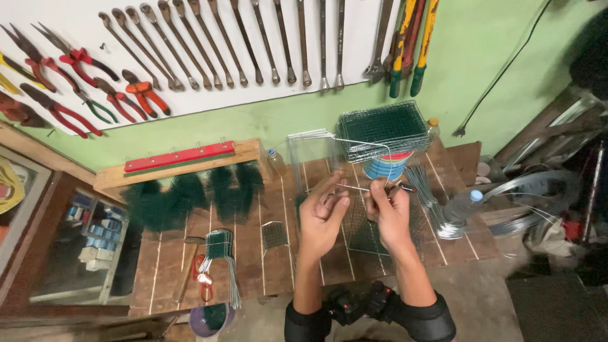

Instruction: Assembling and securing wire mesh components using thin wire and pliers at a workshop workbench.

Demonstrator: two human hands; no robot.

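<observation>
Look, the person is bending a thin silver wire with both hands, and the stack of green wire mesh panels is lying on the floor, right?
Not quite. In the head view the stack of green wire mesh panels sits on a colourful bucket on the wooden table, not on the floor. Both hands, left and right, do hold the thin silver wire.

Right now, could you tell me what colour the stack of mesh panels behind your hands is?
The stack of mesh panels is dark green with silvery wire edges, shown in the head view.

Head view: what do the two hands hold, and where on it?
Both the left hand and right hand pinch a thin wire piece between fingertips, near its middle. Whether the right hand also holds pliers cannot be told.
</observation>
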